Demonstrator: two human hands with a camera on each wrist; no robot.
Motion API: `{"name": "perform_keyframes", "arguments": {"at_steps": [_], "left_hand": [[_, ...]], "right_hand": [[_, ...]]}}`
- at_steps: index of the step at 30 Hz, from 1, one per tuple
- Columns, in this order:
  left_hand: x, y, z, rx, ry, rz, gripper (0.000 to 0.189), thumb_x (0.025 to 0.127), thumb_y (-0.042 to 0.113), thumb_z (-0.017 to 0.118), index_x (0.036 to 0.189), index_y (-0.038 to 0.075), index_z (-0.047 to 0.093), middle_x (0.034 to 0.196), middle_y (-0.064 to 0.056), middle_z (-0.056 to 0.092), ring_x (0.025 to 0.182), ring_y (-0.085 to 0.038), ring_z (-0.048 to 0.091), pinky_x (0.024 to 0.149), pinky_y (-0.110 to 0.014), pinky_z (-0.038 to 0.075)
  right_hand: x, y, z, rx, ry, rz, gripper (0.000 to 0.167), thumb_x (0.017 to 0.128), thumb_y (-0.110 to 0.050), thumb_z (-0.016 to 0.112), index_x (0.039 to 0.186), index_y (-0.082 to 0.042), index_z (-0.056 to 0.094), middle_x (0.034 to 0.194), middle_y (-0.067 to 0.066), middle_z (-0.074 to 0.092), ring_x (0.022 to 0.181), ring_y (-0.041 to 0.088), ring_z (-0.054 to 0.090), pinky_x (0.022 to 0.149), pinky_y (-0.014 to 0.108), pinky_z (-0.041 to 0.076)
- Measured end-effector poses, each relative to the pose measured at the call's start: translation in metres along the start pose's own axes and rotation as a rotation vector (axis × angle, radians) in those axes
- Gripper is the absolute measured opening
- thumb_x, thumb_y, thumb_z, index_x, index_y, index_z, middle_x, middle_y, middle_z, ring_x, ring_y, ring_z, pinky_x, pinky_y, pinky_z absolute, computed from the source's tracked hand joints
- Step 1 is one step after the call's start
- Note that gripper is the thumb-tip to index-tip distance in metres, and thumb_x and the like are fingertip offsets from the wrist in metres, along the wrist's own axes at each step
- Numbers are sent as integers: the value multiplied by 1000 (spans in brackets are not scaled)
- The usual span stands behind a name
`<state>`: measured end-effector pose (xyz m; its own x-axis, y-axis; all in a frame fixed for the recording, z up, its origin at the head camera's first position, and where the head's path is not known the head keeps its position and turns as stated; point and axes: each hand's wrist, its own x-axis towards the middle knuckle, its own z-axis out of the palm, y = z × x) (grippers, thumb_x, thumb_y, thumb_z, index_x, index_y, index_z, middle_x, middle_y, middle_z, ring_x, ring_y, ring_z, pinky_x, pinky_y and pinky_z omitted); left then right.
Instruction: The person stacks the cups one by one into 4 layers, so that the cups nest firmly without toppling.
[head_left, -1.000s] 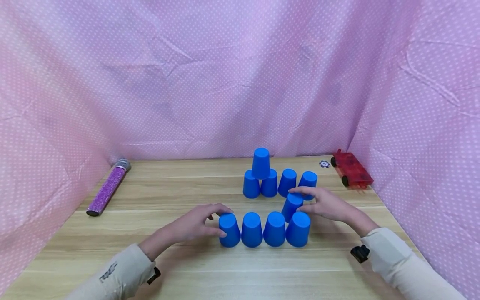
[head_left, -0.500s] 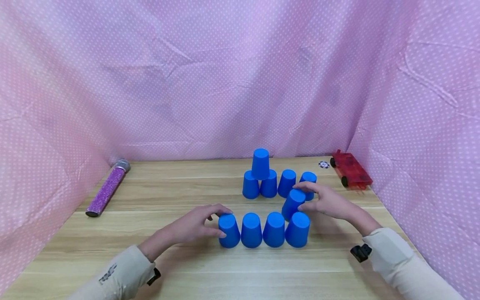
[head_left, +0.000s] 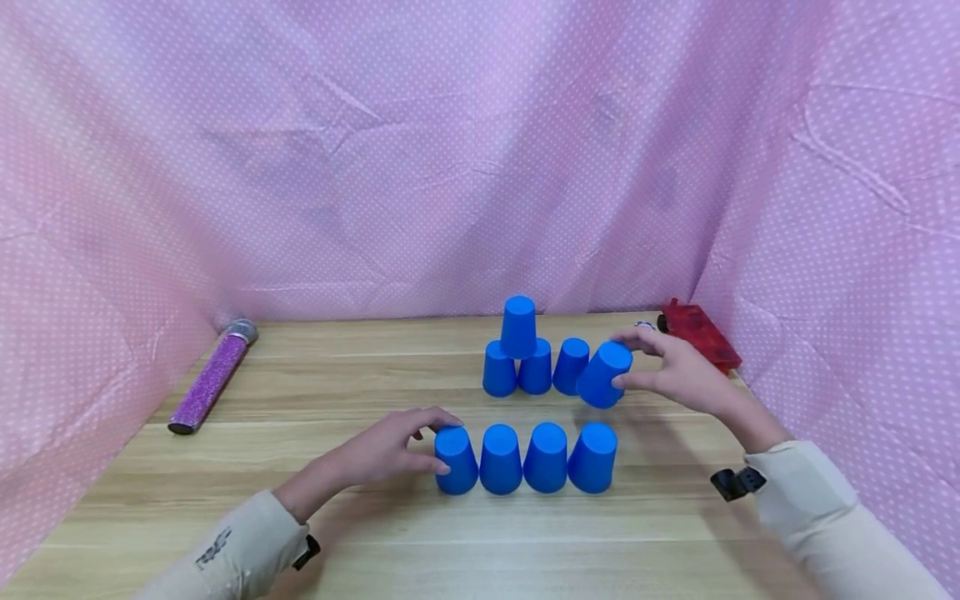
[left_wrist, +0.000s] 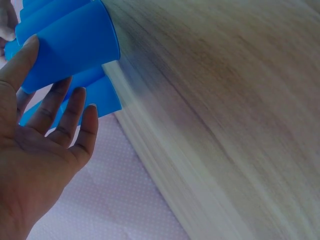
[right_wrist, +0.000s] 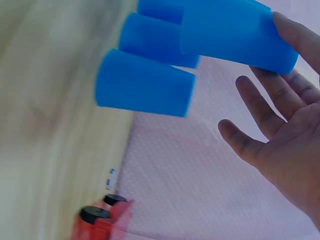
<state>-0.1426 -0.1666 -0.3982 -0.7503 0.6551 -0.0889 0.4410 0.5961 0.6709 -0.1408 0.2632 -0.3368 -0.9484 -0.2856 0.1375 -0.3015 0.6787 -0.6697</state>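
Four-fingered reach aside, my left hand (head_left: 382, 450) pinches the leftmost upside-down blue cup (head_left: 457, 462) of the front row between thumb and fingers. Several blue cups make up that row, standing side by side on the table. My right hand (head_left: 682, 373) grips another blue cup (head_left: 602, 377), tilted and raised in front of the back row's right end. In the right wrist view this held cup (right_wrist: 235, 35) has the thumb on one side and fingers on the other. At the back, one cup (head_left: 519, 327) rests across two others; a cup (head_left: 572, 367) stands beside them. The rightmost back cup (right_wrist: 145, 84) is hidden in the head view.
A purple glitter microphone (head_left: 212, 382) lies at the table's left edge. Towards the back right is a red toy car (head_left: 701, 335), with a poker chip (head_left: 642, 325) partly covered by my right hand. Pink dotted cloth (head_left: 375, 167) hangs around the table.
My right hand has lifted its cup from just behind the front row and carried it back and right, towards the back row. My left hand stays on its cup.
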Motion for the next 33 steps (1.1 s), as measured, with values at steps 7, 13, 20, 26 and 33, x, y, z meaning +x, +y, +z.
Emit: {"name": "perform_keyframes", "arguments": {"at_steps": [7,13,20,26,33], "left_hand": [[-1,-1,0,0,6,3,54,87,46,75,136,30,56,128,12,63,124,-17,57,101,-45,50],[0,-1,0,-5,6,-4,55,87,46,75,136,31,56,128,12,63,123,-16,58,101,-44,50],[0,-1,1,-11,4,-8,54,87,46,76,135,31,56,128,12,63,123,-16,58,101,-44,51],[0,-1,1,-10,4,-5,54,87,46,76,135,32,56,128,13,63,123,-16,58,101,-43,51],[0,-1,0,-17,5,-9,54,87,45,76,136,33,56,129,14,63,124,-16,58,100,-43,51]], "right_hand": [[12,-8,-18,-18,67,16,57,89,-37,76,139,-17,55,134,14,62,128,39,53,100,65,46],[27,-5,-22,18,92,58,65,89,-39,75,144,-15,49,139,18,58,132,41,50,102,65,43],[45,4,-16,43,97,97,65,92,-41,72,142,-10,46,142,19,53,137,43,43,107,71,35],[53,6,-13,29,101,111,67,91,-43,71,142,-8,46,143,21,53,138,45,43,107,71,36],[56,6,-10,19,109,112,65,92,-39,71,142,-6,46,144,23,51,139,46,41,108,71,35]]}}
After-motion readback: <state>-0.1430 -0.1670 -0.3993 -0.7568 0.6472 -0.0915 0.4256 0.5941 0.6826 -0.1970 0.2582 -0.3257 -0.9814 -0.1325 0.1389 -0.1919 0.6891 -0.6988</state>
